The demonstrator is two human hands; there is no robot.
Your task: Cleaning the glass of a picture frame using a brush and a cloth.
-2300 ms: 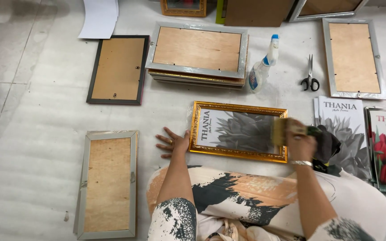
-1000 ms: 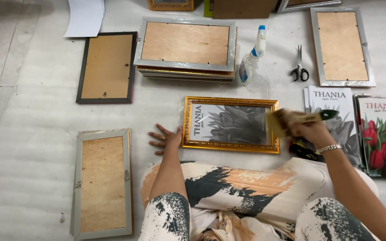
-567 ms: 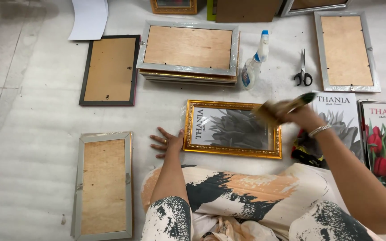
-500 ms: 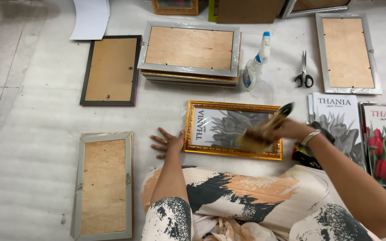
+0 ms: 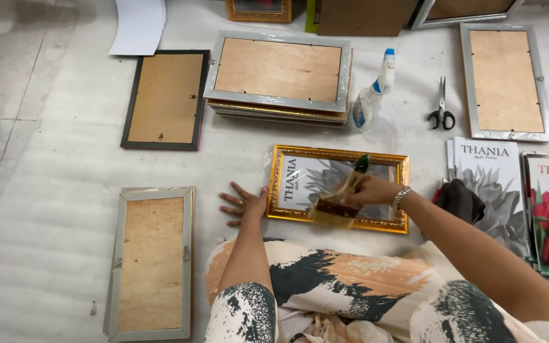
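White floor bears one gold frame (image 5: pixel 338 187), one brush (image 5: pixel 338 203), two hands.

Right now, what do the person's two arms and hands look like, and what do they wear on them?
Both arms are bare, with no sleeves in view. The left hand wears a ring on one of its fingers. The right hand has a silver bracelet of small links at the wrist. No gloves on either hand.

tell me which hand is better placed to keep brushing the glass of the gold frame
Right, most likely. The right hand already holds the brush over the gold frame; the left hand lies flat at the frame's left edge.
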